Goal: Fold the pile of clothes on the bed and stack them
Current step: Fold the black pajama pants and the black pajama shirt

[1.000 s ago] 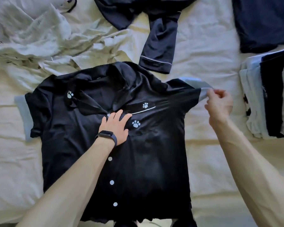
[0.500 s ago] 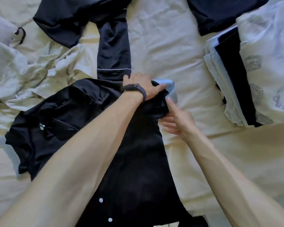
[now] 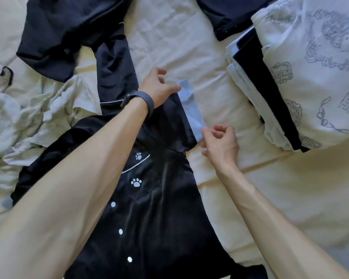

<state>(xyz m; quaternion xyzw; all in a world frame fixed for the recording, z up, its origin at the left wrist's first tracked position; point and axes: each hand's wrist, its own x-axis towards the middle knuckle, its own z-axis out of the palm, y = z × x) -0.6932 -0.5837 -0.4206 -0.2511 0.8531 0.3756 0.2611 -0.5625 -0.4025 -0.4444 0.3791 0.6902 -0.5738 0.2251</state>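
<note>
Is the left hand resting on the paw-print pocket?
No, the left hand is up at the sleeve, thumb by the far end of the light blue cuff; the paw-print pocket lies nearer the person.

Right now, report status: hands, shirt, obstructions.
Left hand holds blue cuff, far end; right hand pinches near end. Black shirt spread, unfolded. Another dark garment abuts its top.

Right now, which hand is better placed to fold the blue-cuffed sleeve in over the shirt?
Right, probably. The right hand pinches the blue cuff at its near corner, outside the shirt; the left hand rests at the cuff's far end, its forearm crossing the shirt.
</note>
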